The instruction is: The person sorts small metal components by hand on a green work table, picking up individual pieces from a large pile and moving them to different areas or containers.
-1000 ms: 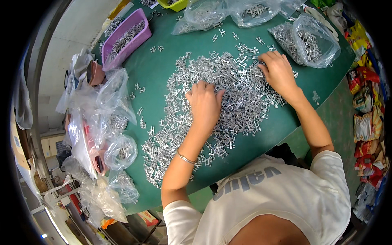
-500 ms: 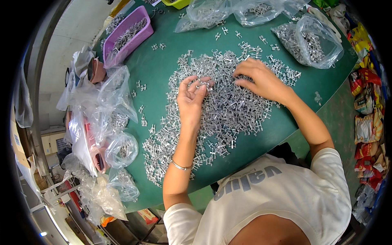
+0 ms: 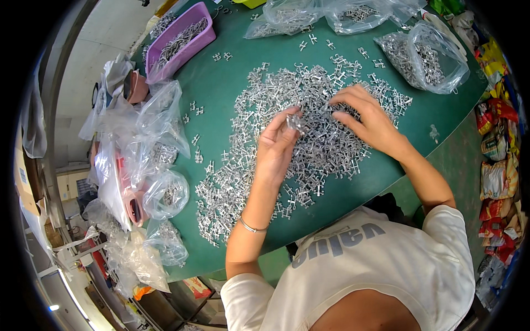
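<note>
A wide heap of small silver metal hooks (image 3: 326,149) covers the middle of the green table (image 3: 221,71). Over the heap's centre, my left hand (image 3: 277,144) has its thumb and fingers closed on a few metal hooks (image 3: 295,123), which stick out at the fingertips. To its right, my right hand (image 3: 369,117) hovers low over the heap with fingers bent and the thumb apart from them. Its fingertips are close to the loose pieces, and I make out nothing held between them.
A purple basket (image 3: 205,41) of metal pieces stands at the far left. Clear plastic bags with similar pieces lie at the far edge (image 3: 287,27), far right (image 3: 441,66) and left (image 3: 165,196). A few loose hooks (image 3: 363,53) lie scattered around the heap. Colourful packages (image 3: 497,176) line the right side.
My left hand has moved right, closer to my right hand, and its spread fingers have drawn together round the hooks. My right hand has shifted slightly right and nearer to me.
</note>
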`<action>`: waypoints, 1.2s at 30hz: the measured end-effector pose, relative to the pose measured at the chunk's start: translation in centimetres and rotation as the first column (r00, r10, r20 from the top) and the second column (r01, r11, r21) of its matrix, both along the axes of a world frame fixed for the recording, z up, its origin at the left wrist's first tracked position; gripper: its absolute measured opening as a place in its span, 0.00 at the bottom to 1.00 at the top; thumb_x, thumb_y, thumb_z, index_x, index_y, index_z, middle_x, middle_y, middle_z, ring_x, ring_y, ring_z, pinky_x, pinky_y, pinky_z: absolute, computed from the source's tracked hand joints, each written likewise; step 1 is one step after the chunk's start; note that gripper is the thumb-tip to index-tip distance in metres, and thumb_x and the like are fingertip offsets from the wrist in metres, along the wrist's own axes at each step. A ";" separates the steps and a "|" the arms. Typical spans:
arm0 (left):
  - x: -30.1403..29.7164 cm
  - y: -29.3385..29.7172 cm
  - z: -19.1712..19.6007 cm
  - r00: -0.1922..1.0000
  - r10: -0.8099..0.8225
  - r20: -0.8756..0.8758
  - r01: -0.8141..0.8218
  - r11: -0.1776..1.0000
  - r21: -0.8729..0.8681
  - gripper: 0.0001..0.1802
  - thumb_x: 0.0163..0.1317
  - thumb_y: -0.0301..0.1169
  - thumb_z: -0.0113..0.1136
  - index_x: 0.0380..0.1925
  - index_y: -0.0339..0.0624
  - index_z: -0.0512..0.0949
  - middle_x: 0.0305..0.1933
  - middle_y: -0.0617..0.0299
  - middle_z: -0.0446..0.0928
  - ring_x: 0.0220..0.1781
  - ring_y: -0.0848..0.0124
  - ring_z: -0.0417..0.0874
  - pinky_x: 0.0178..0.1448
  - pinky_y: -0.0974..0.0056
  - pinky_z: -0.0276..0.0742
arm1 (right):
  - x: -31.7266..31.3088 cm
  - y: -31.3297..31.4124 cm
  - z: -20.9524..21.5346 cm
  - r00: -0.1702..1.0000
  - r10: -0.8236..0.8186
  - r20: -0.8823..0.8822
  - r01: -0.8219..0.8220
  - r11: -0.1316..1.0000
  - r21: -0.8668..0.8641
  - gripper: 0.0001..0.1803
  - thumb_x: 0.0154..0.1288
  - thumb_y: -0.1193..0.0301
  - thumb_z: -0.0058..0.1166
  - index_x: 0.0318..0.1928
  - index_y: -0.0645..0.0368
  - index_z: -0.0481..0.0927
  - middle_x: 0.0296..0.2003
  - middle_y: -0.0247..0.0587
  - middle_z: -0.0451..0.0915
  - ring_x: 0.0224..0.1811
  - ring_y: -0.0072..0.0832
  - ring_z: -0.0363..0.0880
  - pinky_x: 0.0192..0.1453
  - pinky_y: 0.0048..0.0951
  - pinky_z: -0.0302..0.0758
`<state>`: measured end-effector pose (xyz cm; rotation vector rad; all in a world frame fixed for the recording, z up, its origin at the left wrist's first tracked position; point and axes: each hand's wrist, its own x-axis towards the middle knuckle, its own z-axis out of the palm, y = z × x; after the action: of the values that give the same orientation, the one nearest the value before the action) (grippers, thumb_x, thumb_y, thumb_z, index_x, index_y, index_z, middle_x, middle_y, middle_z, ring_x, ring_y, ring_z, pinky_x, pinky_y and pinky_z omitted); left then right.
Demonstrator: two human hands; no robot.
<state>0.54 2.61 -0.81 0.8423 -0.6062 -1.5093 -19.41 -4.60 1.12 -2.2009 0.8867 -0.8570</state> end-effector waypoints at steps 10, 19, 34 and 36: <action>-2.1 1.2 1.3 0.729 0.335 0.597 -0.086 0.910 -0.406 0.15 0.52 0.09 0.47 0.40 0.28 0.73 0.49 0.55 0.67 0.48 0.70 0.73 0.49 0.69 0.72 | 3.1 3.3 0.4 0.977 -0.032 0.213 -0.016 0.976 0.219 0.14 0.52 0.74 0.60 0.40 0.66 0.77 0.28 0.38 0.78 0.29 0.18 0.75 0.33 0.22 0.73; -2.6 2.2 3.1 0.989 0.101 0.107 -0.106 0.993 0.043 0.21 0.58 0.18 0.50 0.53 0.27 0.64 0.47 0.50 0.73 0.46 0.69 0.77 0.47 0.70 0.76 | 2.5 3.5 -0.1 0.932 -0.060 0.358 -0.073 0.935 0.346 0.12 0.49 0.80 0.61 0.36 0.67 0.76 0.30 0.37 0.78 0.30 0.17 0.75 0.34 0.19 0.73; -4.7 3.6 2.0 0.477 0.520 0.709 -0.321 0.854 -0.410 0.12 0.51 0.13 0.57 0.37 0.27 0.71 0.38 0.52 0.76 0.41 0.71 0.79 0.45 0.71 0.77 | 2.5 4.5 -0.4 0.816 -0.145 0.560 -0.267 0.765 0.586 0.10 0.55 0.82 0.54 0.39 0.70 0.74 0.31 0.40 0.77 0.32 0.22 0.77 0.37 0.21 0.76; -5.1 3.6 2.3 0.546 0.506 0.668 -0.363 0.861 -0.356 0.13 0.51 0.13 0.57 0.37 0.28 0.71 0.37 0.53 0.76 0.41 0.70 0.79 0.46 0.71 0.77 | 1.9 3.8 -0.8 0.768 -0.240 0.594 -0.416 0.519 0.747 0.08 0.56 0.81 0.54 0.38 0.69 0.74 0.29 0.41 0.77 0.30 0.22 0.77 0.35 0.22 0.76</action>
<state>-4.57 6.24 1.51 1.3714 -1.0210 -0.5720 -17.47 -0.77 0.30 -0.9273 0.6030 -0.7768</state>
